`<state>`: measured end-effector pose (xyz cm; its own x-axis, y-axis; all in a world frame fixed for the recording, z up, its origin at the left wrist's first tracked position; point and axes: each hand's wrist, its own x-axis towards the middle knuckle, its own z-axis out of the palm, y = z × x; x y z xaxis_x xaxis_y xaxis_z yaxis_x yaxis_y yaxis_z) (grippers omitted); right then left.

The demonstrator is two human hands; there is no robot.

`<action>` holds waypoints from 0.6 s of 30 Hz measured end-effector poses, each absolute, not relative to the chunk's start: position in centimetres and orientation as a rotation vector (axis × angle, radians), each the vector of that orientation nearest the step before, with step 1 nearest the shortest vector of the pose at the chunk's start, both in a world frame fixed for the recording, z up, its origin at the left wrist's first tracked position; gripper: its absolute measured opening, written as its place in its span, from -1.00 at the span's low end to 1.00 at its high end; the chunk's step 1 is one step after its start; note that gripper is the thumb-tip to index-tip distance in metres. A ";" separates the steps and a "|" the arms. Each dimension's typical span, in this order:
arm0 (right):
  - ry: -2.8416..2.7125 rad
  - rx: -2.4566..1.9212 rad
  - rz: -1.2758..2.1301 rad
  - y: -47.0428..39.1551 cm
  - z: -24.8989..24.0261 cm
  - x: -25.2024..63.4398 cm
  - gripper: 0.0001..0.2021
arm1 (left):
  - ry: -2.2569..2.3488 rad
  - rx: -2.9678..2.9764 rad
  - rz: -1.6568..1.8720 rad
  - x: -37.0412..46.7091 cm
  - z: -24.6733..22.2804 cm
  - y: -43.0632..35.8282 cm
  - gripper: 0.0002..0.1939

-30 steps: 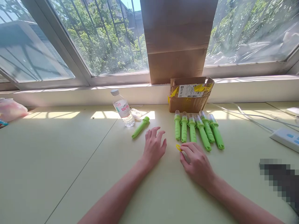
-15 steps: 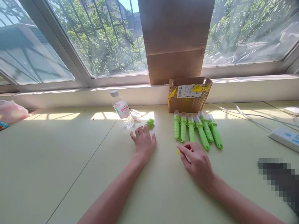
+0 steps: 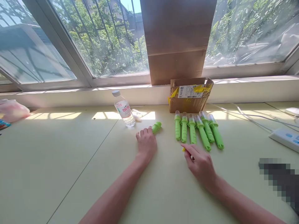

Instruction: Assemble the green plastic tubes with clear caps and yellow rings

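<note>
Bag (image 3: 14, 110): pink, on the table's far left side, below a sunlit window (image 3: 30, 56).
Table (image 3: 58, 149): pale, with a dark seam; patches of sun lie along its far side.
Bottle (image 3: 126, 112): upright, capped, a small packet (image 3: 137, 114) just beside it.
My left hand (image 3: 147, 144): closed over the lone tube's handle; a light hold low on the handle should stop it rolling.
Lone tube (image 3: 156, 127): green, lying down, its head poking out past my fingers, apart from the others.
Cardboard (image 3: 176, 40): tall, standing against the window.
Yellow bit (image 3: 183, 150): pinched in my right fingertips, mostly hidden; I'd keep the pinch soft, so it neither bends nor slips.
Box (image 3: 187, 105): open, taped, behind the row.
Row (image 3: 192, 133): six green tubes with clear tops, lying side by side.
My right hand (image 3: 202, 165): thumb and fingers gripping the yellow bit, best kept low and off the row.
Power strip (image 3: 286, 137): white, near some cables (image 3: 247, 115).
</note>
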<state>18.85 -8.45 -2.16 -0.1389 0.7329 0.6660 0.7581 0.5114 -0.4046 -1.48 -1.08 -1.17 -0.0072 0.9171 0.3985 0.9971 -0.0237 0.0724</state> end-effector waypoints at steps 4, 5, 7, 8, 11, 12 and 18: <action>-1.832 -1.218 -0.035 -8.4 -2.2 18.9 -0.73 | -1.995 -2.073 -0.533 -1.5 -1.2 -1.1 -0.62; -1.825 -1.212 -0.038 -8.4 -2.2 18.9 -0.73 | -1.994 -2.082 -0.541 -1.5 -1.1 -1.1 -0.61; -1.827 -1.203 -0.038 -8.4 -2.3 19.0 -0.72 | -1.971 -2.122 -0.556 -1.3 -0.9 -1.3 -0.63; -1.833 -1.200 -0.032 -8.4 -2.4 19.0 -0.71 | -1.940 -2.160 -0.565 -1.2 -0.8 -1.4 -0.66; -1.857 -1.195 -0.002 -8.4 -2.4 19.1 -0.69 | -1.735 -2.333 -0.578 -0.8 -0.4 -1.9 -0.76; -1.861 -1.190 0.010 -8.4 -2.5 19.1 -0.69 | -1.649 -2.388 -0.578 -0.7 -0.3 -2.1 -0.78; -1.909 -1.099 0.092 -8.3 -2.5 19.2 -0.69 | -1.343 -2.524 -0.565 0.2 -0.3 -2.9 -0.82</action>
